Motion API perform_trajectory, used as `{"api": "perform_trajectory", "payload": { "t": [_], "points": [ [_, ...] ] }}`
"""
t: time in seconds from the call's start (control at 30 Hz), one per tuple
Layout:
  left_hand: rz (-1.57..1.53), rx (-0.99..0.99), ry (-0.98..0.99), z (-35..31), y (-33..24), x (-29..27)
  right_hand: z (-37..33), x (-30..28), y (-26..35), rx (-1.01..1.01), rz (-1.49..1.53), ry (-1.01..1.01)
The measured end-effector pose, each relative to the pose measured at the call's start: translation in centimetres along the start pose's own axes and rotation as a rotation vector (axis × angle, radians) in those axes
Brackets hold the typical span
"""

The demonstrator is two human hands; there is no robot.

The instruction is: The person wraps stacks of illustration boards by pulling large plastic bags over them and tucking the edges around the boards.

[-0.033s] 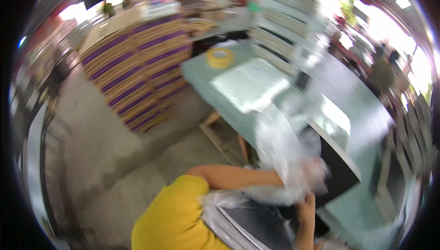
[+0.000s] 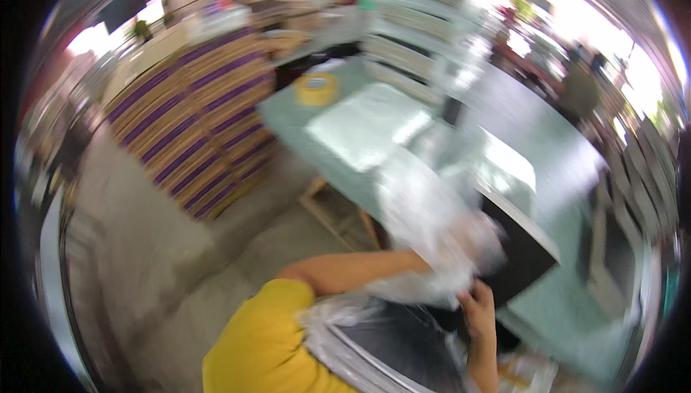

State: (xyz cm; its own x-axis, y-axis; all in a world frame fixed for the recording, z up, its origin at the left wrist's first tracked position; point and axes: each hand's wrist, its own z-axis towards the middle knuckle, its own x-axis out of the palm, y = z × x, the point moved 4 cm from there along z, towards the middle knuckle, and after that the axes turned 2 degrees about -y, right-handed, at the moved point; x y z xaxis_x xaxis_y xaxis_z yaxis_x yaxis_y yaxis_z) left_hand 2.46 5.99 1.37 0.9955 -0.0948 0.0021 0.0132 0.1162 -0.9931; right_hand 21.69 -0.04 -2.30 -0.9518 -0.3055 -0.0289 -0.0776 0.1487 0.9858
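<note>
A clear plastic bag [image 2: 410,195] hangs crumpled over the near edge of the green table [image 2: 345,159]. My left hand [image 2: 473,238] is behind or inside the film, and its fingers are smeared by motion. Thumb and fingers of my right hand [image 2: 476,299] are closed at the bag's lower edge, just below the left hand. Beside both hands, a flat panel with a dark face and pale edge [image 2: 522,249] lies tilted at the table's near side. The bag covers part of it.
A stack of flat, clear-wrapped packs [image 2: 371,123] lies on the table, with a yellow tape roll [image 2: 317,89] behind it. Pale stacked units [image 2: 407,33] rise at the back. Purple-striped cartons [image 2: 201,116] stand left. Grey panels [image 2: 633,199] lean at the right.
The whole view has shifted slightly, with table and cartons now further left. Both hands stay at the bag, a little higher in the picture.
</note>
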Motion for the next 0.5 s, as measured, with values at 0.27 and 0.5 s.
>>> {"api": "perform_trajectory", "payload": {
  "t": [0.27,0.5],
  "points": [
    [0.051,0.073,-0.085,2.3,-3.6,-1.0,-1.1,-2.9,-0.6,0.017,0.103,-0.082],
    [0.087,0.008,0.577,1.2,3.5,3.5,-0.1,-1.1,-0.4,0.074,0.499,-0.139]
  ]
}}
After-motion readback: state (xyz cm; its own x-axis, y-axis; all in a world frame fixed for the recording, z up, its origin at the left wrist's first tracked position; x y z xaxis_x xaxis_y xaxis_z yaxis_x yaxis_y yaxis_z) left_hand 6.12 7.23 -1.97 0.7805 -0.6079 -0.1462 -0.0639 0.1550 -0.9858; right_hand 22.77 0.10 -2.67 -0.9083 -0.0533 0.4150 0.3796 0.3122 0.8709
